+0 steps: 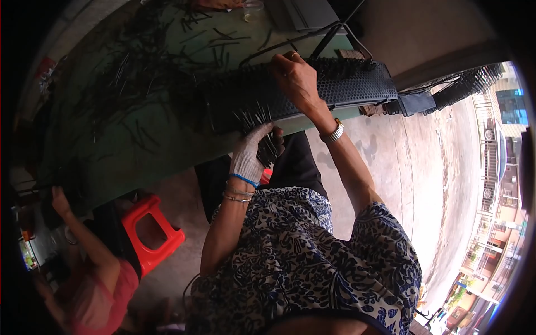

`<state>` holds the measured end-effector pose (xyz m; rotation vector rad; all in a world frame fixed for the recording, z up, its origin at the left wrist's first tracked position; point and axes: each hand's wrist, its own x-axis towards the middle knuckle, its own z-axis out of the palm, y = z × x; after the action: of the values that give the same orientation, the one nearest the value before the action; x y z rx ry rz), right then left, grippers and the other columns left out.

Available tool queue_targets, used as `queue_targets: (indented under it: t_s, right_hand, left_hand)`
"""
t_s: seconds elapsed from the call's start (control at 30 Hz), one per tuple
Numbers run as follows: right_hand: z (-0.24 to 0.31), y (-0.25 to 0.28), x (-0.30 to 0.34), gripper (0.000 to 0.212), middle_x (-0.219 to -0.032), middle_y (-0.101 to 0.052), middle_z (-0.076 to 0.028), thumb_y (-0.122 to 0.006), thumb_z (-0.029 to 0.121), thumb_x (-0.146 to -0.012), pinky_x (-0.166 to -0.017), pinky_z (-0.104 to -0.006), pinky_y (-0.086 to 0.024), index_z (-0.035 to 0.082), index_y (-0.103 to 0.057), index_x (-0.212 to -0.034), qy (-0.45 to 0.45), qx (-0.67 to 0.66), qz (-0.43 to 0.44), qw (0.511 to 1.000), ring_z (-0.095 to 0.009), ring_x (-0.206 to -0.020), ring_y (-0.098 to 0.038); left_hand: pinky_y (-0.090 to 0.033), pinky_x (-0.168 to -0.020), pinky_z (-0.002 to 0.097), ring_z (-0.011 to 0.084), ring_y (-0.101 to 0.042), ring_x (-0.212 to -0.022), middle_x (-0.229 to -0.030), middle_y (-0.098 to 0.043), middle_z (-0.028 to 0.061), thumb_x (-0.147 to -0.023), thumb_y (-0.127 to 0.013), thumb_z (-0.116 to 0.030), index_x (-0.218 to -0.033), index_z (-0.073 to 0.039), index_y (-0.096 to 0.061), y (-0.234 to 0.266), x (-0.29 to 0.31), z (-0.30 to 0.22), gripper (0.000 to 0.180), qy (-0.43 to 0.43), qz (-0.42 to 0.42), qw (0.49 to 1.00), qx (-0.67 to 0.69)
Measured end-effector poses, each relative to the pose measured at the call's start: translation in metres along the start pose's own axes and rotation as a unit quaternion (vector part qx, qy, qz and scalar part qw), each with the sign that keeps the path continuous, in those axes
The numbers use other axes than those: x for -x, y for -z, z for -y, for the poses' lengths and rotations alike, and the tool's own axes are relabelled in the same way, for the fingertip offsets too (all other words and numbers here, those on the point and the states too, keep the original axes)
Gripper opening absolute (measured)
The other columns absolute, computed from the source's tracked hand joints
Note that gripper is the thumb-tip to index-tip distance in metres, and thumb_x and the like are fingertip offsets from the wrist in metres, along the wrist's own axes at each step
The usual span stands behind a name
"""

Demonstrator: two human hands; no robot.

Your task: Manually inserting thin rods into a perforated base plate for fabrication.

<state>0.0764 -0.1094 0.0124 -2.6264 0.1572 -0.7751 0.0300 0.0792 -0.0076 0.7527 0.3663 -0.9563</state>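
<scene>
A bundle of thin black sticks (269, 151) is gripped in my left hand (248, 152), which wears a white knit glove; the sticks poke out above and below it. My bare right hand (296, 79) is over a long black rack (360, 84) with a mesh of small holes, at the near edge of the green table (134, 174). Its fingers are pinched at the rack's far edge, where short black pieces stand in a row; whatever they hold is hidden. A loose heap of similar black sticks (131, 78) covers the table to the left.
Thin black rods (329, 38) rise behind the rack. At the far edge stand a clear cup (253, 12) and a grey box (312, 14). A red plastic stool (172, 244) is on the floor at left, beside a person in pink (109, 296). More black racks (466, 89) extend right.
</scene>
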Motion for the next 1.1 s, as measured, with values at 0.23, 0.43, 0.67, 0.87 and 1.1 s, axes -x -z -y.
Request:
queue_targets:
  t_s: [0.23, 0.43, 0.67, 0.87, 1.1]
  right_hand:
    - [0.011, 0.024, 0.015, 0.023, -0.095, -0.061, -0.015, -0.064, 0.022, -0.086, -0.066, -0.0375, -0.052, 0.008, -0.062, -0.103, -0.077, 0.059, 0.013, 0.995, -0.03, -0.08, -0.064]
    - [0.027, 0.05, 0.034, 0.012, -0.084, -0.068, -0.005, -0.058, 0.005, -0.088, -0.063, -0.0256, -0.049, -0.001, -0.06, -0.098, -0.119, -0.307, 0.297, 0.896, -0.01, -0.07, -0.06]
    - [0.021, 0.044, 0.016, 0.008, -0.078, -0.065, -0.01, -0.058, 0.004, -0.088, -0.057, -0.0281, -0.048, 0.0, -0.057, -0.096, -0.055, -0.147, -0.018, 0.987, -0.015, -0.066, -0.061]
    - [0.02, 0.014, 0.0, 0.01, -0.084, -0.064, -0.014, -0.059, 0.003, -0.087, -0.061, -0.0327, -0.049, 0.003, -0.057, -0.096, 0.005, -0.105, -0.093, 0.99, -0.028, -0.071, -0.064]
    - [0.007, -0.011, 0.0, 0.017, -0.086, -0.059, -0.012, -0.062, 0.012, -0.083, -0.063, -0.0394, -0.051, 0.011, -0.061, -0.099, 0.028, -0.013, -0.011, 0.999, -0.034, -0.075, -0.061]
  left_hand:
    - [-0.056, -0.061, 0.0314, 0.0182, -0.066, -0.072, -0.084, -0.068, 0.0081, -0.09, -0.06, -0.017, -0.097, -0.003, -0.066, -0.001, -0.001, -0.002, 0.017, -0.011, 0.0, 1.0, -0.024]
    - [-0.055, -0.069, 0.0357, 0.0189, -0.066, -0.084, -0.092, -0.068, 0.008, -0.091, -0.058, -0.018, -0.1, -0.006, -0.065, -0.001, -0.002, -0.001, 0.017, -0.009, -0.002, 0.998, -0.067]
    - [-0.055, -0.068, 0.0365, 0.02, -0.067, -0.081, -0.089, -0.069, 0.0072, -0.088, -0.064, -0.018, -0.104, -0.007, -0.065, 0.004, -0.005, -0.006, 0.019, 0.006, 0.042, 0.997, 0.062]
    - [-0.057, -0.063, 0.0339, 0.0198, -0.067, -0.076, -0.089, -0.069, 0.0082, -0.089, -0.063, -0.015, -0.101, -0.008, -0.065, -0.001, -0.003, -0.003, 0.014, -0.012, 0.013, 0.999, 0.037]
    - [-0.055, -0.059, 0.0319, 0.0188, -0.067, -0.075, -0.088, -0.069, 0.0076, -0.088, -0.064, -0.014, -0.099, -0.007, -0.066, -0.006, 0.002, -0.006, 0.013, -0.008, -0.005, 0.999, 0.053]
